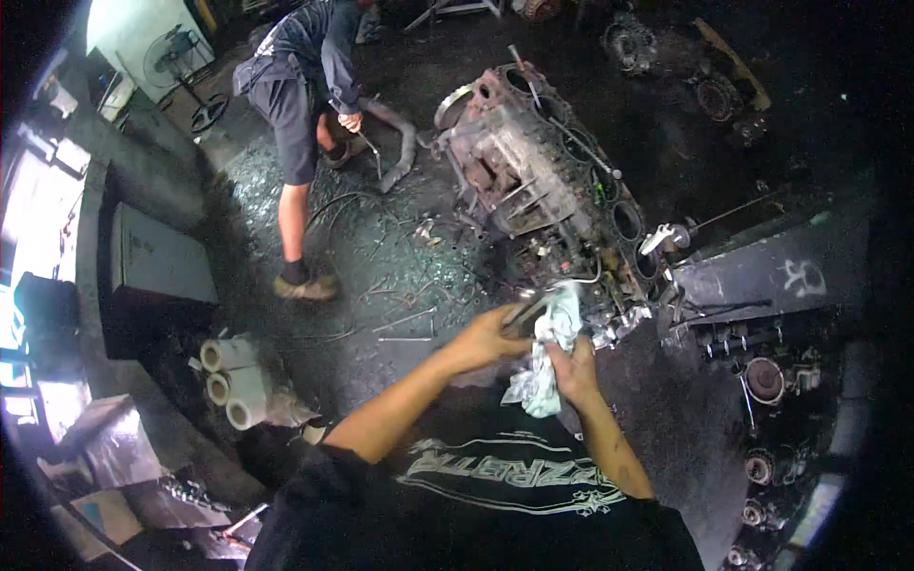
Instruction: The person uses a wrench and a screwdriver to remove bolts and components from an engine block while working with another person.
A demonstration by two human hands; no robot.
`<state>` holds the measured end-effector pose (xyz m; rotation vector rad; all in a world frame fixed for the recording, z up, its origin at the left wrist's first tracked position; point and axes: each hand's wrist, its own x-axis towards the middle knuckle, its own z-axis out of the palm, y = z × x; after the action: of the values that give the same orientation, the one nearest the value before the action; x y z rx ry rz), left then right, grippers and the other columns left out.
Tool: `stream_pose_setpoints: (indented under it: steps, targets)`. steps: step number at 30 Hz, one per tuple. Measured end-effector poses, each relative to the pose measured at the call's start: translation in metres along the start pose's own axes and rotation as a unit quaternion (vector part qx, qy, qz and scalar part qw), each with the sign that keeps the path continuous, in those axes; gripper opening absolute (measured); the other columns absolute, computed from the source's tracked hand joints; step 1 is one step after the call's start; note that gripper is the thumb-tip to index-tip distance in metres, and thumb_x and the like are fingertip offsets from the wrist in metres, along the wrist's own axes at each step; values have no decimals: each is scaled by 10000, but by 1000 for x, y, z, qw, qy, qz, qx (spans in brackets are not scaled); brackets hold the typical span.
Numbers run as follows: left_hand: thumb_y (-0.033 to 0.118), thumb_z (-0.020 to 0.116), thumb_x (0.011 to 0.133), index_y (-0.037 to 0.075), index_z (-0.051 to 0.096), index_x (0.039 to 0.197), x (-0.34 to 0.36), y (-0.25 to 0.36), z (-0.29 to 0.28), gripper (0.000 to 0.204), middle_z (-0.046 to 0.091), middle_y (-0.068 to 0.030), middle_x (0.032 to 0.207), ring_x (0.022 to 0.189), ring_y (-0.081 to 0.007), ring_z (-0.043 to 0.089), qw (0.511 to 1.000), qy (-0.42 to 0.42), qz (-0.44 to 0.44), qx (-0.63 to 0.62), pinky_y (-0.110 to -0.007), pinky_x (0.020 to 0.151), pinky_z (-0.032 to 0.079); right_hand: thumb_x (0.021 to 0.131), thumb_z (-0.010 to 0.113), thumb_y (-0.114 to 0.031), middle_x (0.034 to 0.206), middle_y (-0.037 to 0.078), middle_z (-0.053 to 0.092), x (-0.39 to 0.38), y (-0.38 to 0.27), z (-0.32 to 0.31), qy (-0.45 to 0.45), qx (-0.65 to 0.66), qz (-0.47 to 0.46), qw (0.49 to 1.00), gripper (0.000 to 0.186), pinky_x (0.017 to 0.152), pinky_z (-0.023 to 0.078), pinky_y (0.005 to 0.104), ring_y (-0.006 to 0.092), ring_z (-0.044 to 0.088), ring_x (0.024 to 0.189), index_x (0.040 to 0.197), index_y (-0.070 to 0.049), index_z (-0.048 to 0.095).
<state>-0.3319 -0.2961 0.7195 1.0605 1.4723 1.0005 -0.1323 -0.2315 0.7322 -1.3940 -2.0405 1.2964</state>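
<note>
At lower middle, my left hand [486,338] is closed on a slim metal piece [521,311], whose exact kind is unclear. My right hand [574,369] grips a crumpled white rag [557,324], which is bunched around part of that metal piece. Just beyond both hands lies a large, grimy engine block [519,167] with a row of round bores along its right side and loose metal parts near its lower end.
A co-worker [295,105] bends at the upper left, hand on a tool near a dark hose [405,143]. Tools and cables litter the wet floor. White rolls [228,381] lie left, beside a grey cabinet [167,262]; engine parts [766,379] line the right.
</note>
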Motion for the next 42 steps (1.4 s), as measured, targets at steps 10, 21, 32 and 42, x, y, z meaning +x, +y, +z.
stream_pose_setpoints:
  steps: [10, 21, 32, 42]
  targets:
    - [481, 504, 968, -41, 437, 1369, 54, -12, 50, 662, 545, -189, 1279, 1104, -300, 551, 995, -17, -48, 86, -386, 966, 419, 908, 591, -277, 1293, 208, 486, -6, 52, -2, -23, 142, 1, 990, 571, 1020, 400, 390, 315, 477, 1195, 1357, 21, 405]
    - [340, 482, 1005, -54, 428, 1347, 57, 117, 256, 524, 295, -292, 1493, 1364, -408, 340, 844, -457, 216, 181, -408, 1111, 280, 809, 680, -184, 1159, 175, 617, -160, 106, -161, 139, 249, 158, 945, 557, 855, 496, 407, 291, 595, 1024, 1306, -21, 490]
    - [432, 466, 998, -52, 524, 1193, 67, 159, 533, 525, 606, -164, 1124, 993, -265, 575, 867, -492, 81, -13, -337, 901, 421, 901, 663, -336, 850, 85, 662, -304, 292, -343, 388, 229, 312, 837, 371, 548, 530, 262, 131, 606, 620, 1070, -9, 611]
    - [234, 583, 934, 15, 568, 1013, 76, 208, 692, 233, 626, -153, 1074, 988, -277, 583, 755, -627, -119, -152, -419, 880, 456, 982, 480, -451, 1576, 157, 181, -337, 322, -468, 144, 138, 11, 980, 696, 1144, 254, 369, 281, 267, 1419, 1486, -14, 281]
